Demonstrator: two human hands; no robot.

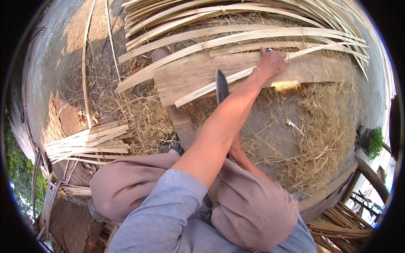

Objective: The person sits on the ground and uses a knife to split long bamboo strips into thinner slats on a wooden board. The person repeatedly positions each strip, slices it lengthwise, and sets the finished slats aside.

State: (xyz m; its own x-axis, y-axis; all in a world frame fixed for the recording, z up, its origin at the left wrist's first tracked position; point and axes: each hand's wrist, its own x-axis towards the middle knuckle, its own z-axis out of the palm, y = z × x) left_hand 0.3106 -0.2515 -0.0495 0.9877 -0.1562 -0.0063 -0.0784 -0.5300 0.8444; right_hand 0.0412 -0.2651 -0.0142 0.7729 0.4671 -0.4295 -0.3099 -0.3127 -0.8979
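Note:
My left arm reaches far forward across the picture, and my left hand [272, 63] is closed around a pale bamboo strip [202, 91]. That strip lies slantwise over a broad wooden plank [181, 80], its near end poking past the plank's edge. Below my left forearm, my right hand [238, 155] is partly hidden. It grips a knife whose dark blade [221, 86] points up and away, close beside the strip. The forearm covers the middle of the knife, and most of my right fingers are out of sight.
Long bamboo strips [219, 41] lie beyond the plank, with a thick bundle [177, 19] at the far side. Shorter strips [90, 142] are piled at left. Curly shavings [325, 126] cover much of the ground. My bent knees [253, 206] are in front.

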